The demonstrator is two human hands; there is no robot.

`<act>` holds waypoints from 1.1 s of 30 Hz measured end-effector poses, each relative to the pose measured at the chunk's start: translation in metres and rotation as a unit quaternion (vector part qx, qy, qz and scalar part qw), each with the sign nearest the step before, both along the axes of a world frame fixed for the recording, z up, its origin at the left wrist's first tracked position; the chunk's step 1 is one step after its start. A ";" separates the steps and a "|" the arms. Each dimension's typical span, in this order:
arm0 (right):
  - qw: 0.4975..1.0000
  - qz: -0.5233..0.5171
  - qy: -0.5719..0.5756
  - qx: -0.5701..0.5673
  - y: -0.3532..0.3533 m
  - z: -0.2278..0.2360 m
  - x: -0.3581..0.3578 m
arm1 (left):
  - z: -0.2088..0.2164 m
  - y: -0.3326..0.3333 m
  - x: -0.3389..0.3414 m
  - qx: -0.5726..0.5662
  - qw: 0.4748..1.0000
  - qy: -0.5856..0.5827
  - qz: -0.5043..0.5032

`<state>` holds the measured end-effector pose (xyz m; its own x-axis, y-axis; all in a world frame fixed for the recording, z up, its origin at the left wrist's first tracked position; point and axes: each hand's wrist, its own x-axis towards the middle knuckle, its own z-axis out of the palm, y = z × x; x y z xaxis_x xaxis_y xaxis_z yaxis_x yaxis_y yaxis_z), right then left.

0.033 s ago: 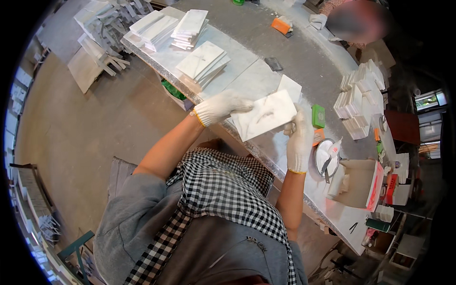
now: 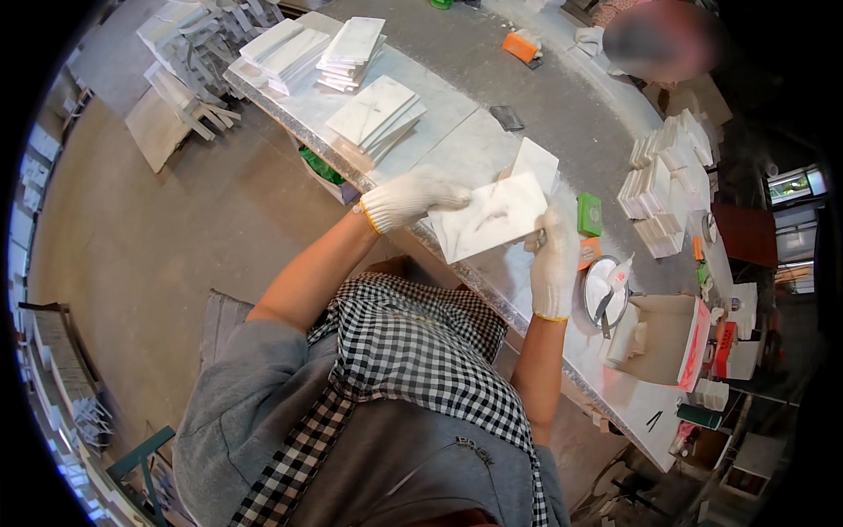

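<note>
Both gloved hands hold a white rectangular marble tile [image 2: 490,217] with grey veining, tilted over the near edge of the workbench. Closed on the tile's left end is my left hand [image 2: 420,198], its fingers lying along the upper corner. At the opposite end, my right hand [image 2: 553,255] grips the tile's right edge, with the fingers partly hidden. Just beyond the held tile, another white tile [image 2: 537,161] rests on the bench. Both gloves are white knit with yellow cuffs.
Stacked tiles [image 2: 373,114] stand along the bench to the left, with more stacks [image 2: 659,189] at right. Near my right hand are a green block [image 2: 589,214], a round dish [image 2: 606,285] holding a scraper, and an open box [image 2: 667,338]. Another person's gloved hand [image 2: 590,40] is across the bench.
The held tile has tipped very slightly, its upper edge now a little lower. My hands stay in nearly the same place.
</note>
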<state>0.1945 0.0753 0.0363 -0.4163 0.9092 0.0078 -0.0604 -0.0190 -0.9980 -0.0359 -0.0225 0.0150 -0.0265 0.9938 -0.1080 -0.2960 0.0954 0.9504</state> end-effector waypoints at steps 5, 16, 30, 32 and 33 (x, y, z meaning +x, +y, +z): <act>0.992 0.092 0.012 -0.081 -0.001 -0.011 0.020 | -0.012 0.011 -0.004 0.081 0.982 0.158 -0.065; 0.952 -0.090 0.261 -0.132 -0.031 -0.034 0.053 | -0.029 0.024 0.033 -0.077 0.961 -0.254 -0.075; 0.907 -0.233 0.290 -0.195 -0.057 -0.080 0.087 | -0.010 0.042 0.127 -0.014 0.967 0.168 -0.189; 0.907 -0.240 0.296 -0.179 -0.062 -0.084 0.085 | -0.011 0.054 0.144 -0.038 0.974 0.144 -0.173; 0.909 -0.249 0.283 -0.181 -0.067 -0.084 0.083 | -0.017 0.057 0.152 -0.033 0.980 0.114 -0.159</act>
<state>0.2774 0.0088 -0.0480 0.0247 0.9695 -0.2438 -0.6523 -0.1691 -0.7389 0.1163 0.0345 -0.0019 0.2531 0.9466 -0.1997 -0.0211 0.2118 0.9771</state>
